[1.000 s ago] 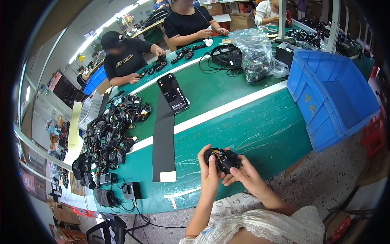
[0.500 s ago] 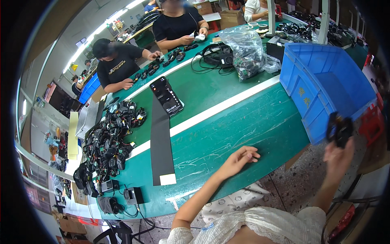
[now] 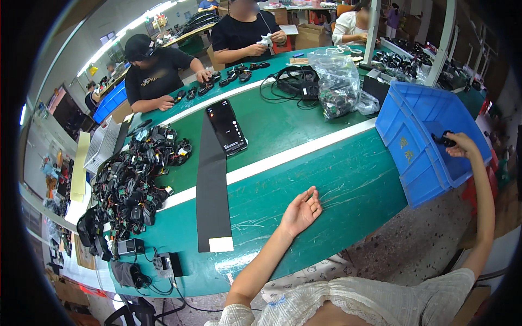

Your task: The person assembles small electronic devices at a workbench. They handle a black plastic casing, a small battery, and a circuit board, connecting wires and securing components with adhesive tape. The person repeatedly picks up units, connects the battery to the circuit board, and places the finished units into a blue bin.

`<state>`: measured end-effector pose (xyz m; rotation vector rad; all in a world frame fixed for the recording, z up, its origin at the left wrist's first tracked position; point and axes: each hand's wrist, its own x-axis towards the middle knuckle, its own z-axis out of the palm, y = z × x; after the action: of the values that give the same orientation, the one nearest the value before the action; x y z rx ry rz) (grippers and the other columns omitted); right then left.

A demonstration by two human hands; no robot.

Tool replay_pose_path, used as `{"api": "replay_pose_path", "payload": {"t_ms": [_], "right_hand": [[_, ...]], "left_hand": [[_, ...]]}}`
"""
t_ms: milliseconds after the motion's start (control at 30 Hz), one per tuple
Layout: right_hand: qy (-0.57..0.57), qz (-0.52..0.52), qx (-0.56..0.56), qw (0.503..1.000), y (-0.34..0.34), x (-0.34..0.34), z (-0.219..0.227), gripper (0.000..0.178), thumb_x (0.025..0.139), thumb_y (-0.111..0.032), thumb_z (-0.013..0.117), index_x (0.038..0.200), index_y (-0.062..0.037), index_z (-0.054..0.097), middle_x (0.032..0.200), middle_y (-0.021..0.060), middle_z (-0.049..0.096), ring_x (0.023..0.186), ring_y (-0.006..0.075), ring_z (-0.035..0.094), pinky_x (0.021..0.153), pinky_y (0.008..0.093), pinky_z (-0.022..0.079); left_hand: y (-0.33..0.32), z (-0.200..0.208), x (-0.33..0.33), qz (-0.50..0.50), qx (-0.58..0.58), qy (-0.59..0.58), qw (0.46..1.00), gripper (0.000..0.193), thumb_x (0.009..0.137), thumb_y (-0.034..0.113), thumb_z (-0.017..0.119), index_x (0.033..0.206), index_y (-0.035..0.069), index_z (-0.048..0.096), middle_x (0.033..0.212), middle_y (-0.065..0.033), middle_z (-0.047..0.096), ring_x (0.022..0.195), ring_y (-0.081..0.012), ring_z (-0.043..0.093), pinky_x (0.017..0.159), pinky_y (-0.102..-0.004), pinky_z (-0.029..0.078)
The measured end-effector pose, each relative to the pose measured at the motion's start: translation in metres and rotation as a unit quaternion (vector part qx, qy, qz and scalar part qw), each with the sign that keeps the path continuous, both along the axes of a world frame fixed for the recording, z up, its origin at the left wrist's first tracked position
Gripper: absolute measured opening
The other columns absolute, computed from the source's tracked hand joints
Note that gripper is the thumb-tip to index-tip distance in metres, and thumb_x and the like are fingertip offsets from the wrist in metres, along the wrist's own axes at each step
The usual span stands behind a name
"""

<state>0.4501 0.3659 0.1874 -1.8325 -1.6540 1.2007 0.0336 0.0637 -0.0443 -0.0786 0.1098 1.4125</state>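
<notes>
The right hand (image 3: 462,145) has its fingers closed on a small black device (image 3: 446,139), held over the near rim of the blue bin (image 3: 418,157) at the table's end. The left hand (image 3: 300,212) rests on the green table (image 3: 348,185), fingers loosely spread and gripping nothing, near a long black strip (image 3: 211,185) with a dark phone (image 3: 226,126) beside it.

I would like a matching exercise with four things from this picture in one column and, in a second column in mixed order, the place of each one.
Things:
1. left hand
2. right hand
3. black smartphone
4. clear plastic bag of dark parts

Places:
A. over the blue plastic bin, holding a small black part
B. flat on the green table, palm up
C. beside the long black strip
D. left of the bin's far end

Pairs: 1-B, 2-A, 3-C, 4-D
</notes>
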Motion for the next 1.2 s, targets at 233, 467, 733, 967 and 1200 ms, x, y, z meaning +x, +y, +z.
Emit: {"api": "replay_pose_path", "payload": {"t_ms": [233, 467, 733, 967, 1200], "right_hand": [[-0.169, 0.098, -0.076, 0.978, 0.044, -0.024, -0.065, 0.049, 0.085, -0.032, 0.059, 0.104, 0.0123, 0.05, 0.078, 0.0192, 0.061, 0.059, 0.0211, 0.063, 0.05, 0.0331, 0.054], [-0.194, 0.192, -0.105, 0.956, 0.041, -0.034, -0.079, 0.048, 0.086, -0.031, 0.058, 0.107, 0.0116, 0.05, 0.08, 0.0181, 0.061, 0.062, 0.0214, 0.063, 0.054, 0.034, 0.054], [-0.196, 0.21, -0.097, 0.953, 0.03, -0.034, -0.071, 0.047, 0.087, -0.03, 0.057, 0.108, 0.0112, 0.05, 0.083, 0.0176, 0.061, 0.065, 0.0213, 0.063, 0.057, 0.0335, 0.054], [-0.195, 0.218, -0.094, 0.951, 0.025, -0.024, -0.065, 0.046, 0.087, -0.029, 0.056, 0.109, 0.0108, 0.051, 0.085, 0.0172, 0.061, 0.068, 0.0212, 0.063, 0.059, 0.033, 0.053], [-0.196, 0.218, -0.09, 0.952, 0.019, -0.024, -0.069, 0.045, 0.088, -0.028, 0.055, 0.11, 0.0104, 0.051, 0.087, 0.0167, 0.061, 0.07, 0.0212, 0.063, 0.061, 0.0326, 0.053]], "left_hand": [[-0.005, -0.004, -0.004, 0.003, 0.02, 0.005, 1.0, 0.021, 0.093, 0.019, 0.044, 0.109, 0.008, 0.052, 0.099, -0.0028, 0.06, 0.086, -0.0162, 0.056, 0.08, -0.0326, 0.045], [-0.006, -0.002, -0.005, 0.005, 0.012, 0.012, 1.0, 0.021, 0.092, 0.019, 0.045, 0.109, 0.008, 0.052, 0.099, -0.0023, 0.059, 0.085, -0.0158, 0.056, 0.08, -0.0319, 0.045], [-0.004, 0.0, -0.003, 0.006, 0.008, 0.012, 1.0, 0.021, 0.093, 0.019, 0.045, 0.11, 0.009, 0.051, 0.098, -0.0028, 0.059, 0.085, -0.0157, 0.055, 0.08, -0.0317, 0.045], [-0.004, -0.002, -0.004, 0.005, 0.011, 0.017, 1.0, 0.022, 0.093, 0.019, 0.045, 0.111, 0.008, 0.051, 0.098, -0.0032, 0.059, 0.085, -0.0163, 0.055, 0.08, -0.0324, 0.046], [-0.006, -0.003, -0.003, 0.009, 0.005, 0.018, 1.0, 0.022, 0.093, 0.019, 0.044, 0.111, 0.008, 0.051, 0.097, -0.0032, 0.059, 0.084, -0.0164, 0.055, 0.079, -0.0326, 0.046]]}}
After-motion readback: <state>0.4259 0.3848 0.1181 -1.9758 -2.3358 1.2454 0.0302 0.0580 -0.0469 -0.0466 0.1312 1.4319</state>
